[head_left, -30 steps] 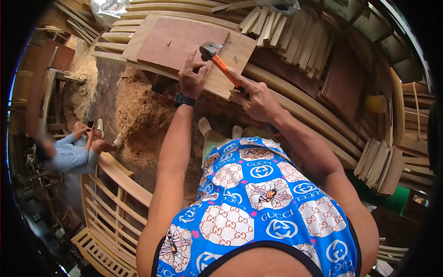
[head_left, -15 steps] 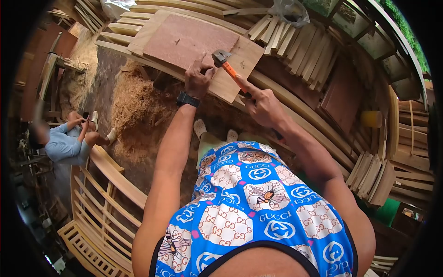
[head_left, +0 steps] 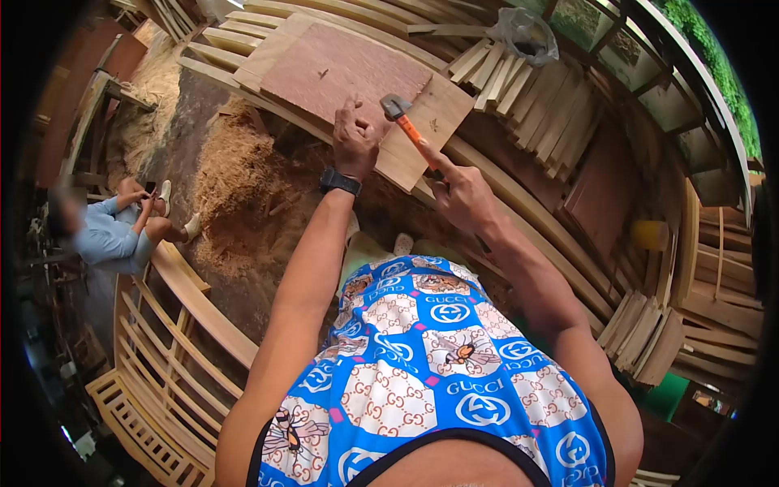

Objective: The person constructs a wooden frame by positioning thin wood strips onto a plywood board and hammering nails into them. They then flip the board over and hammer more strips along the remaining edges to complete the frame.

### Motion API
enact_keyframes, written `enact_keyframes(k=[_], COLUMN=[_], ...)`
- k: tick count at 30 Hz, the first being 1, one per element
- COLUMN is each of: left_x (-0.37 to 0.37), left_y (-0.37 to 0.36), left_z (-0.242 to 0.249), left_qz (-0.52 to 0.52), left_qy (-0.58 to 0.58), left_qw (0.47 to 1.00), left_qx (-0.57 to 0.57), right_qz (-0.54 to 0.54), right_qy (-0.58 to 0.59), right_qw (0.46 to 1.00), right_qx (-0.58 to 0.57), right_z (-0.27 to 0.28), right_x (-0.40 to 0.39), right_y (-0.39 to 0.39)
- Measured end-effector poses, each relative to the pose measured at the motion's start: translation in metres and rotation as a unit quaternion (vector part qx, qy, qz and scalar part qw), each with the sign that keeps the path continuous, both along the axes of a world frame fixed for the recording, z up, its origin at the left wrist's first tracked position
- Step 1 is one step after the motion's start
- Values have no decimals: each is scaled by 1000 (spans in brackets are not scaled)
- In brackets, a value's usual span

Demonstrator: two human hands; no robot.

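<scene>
My right hand [head_left: 464,188] is wrapped round the orange and black handle of a hammer [head_left: 412,130], index finger along the handle. The dark metal head is over the right part of a reddish-brown board [head_left: 341,69], close to my left hand. My left hand [head_left: 355,144], with a black watch on the wrist, is at the near edge of that board, fingers curled and pressed together; whatever is between them is too small to make out. Beneath the reddish board lies a larger, lighter plywood sheet [head_left: 450,105]. A small dark mark [head_left: 323,74] shows on the reddish board.
Stacked wooden strips [head_left: 560,105] and a clear plastic bag [head_left: 523,34] are beyond the boards. At the left a person in light blue [head_left: 114,231] sits by a slatted wooden frame [head_left: 182,349]. Sawdust [head_left: 231,178] covers the ground. A yellow container [head_left: 649,235] is at the right.
The hammer head has stayed near my left hand. The fingers of my left hand have shifted slightly further onto the reddish board. The whole view has moved a little.
</scene>
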State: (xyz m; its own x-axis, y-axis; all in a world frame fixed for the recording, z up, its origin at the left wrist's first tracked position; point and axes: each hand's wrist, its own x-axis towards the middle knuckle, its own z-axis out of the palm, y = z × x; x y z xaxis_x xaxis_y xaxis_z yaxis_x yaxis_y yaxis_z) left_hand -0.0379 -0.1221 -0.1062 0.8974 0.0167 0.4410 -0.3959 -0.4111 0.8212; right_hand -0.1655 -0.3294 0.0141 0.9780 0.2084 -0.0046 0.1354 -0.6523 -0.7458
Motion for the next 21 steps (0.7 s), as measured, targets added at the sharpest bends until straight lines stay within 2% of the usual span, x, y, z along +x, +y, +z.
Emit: enact_keyframes(k=[2, 4, 8, 10, 11, 13, 14, 16, 17, 19, 21], left_x=[-5, -3, -5, -1, -2, -6, -6, -11, -8, -10, -12], left_y=[2, 2, 3, 2, 2, 2, 1, 1, 1, 1, 1], left_z=[1, 2, 6, 7, 8, 11, 12, 11, 5, 4, 7], left_qz=[0, 2, -10, -6, -12, -25, -23, -23, -23, -23, -34], left_qy=[0, -3, 8, -6, 2, 14, 13, 17, -3, -23, -1], left_qw=[1000, 1000, 1000, 1000, 1000, 1000, 1000, 1000, 1000, 999, 999], left_qx=[15, 24, 17, 20, 9, 1, -2, -5, 2, 9, -2], right_qz=[-2, 17, 23, -1, 1, 3, 5, 6, 7, 15, 24], right_qy=[12, -171, -153, 20, 18, -80, -79, -221, -224, 30, 9], right_qw=[1000, 982, 986, 1000, 1000, 995, 996, 970, 969, 999, 998], right_qx=[-7, 75, 66, 21, 20, 54, 52, 102, 102, -32, -56], right_z=[9, 13, -16, -14, -4, 21, 21, 17, 6, -24, -5], right_x=[-8, -14, -16, -2, -1, -8, -10, -17, -16, -14, 1], right_y=[4, 7, 1, -2, -2, 5, 6, 10, 4, -15, -18])
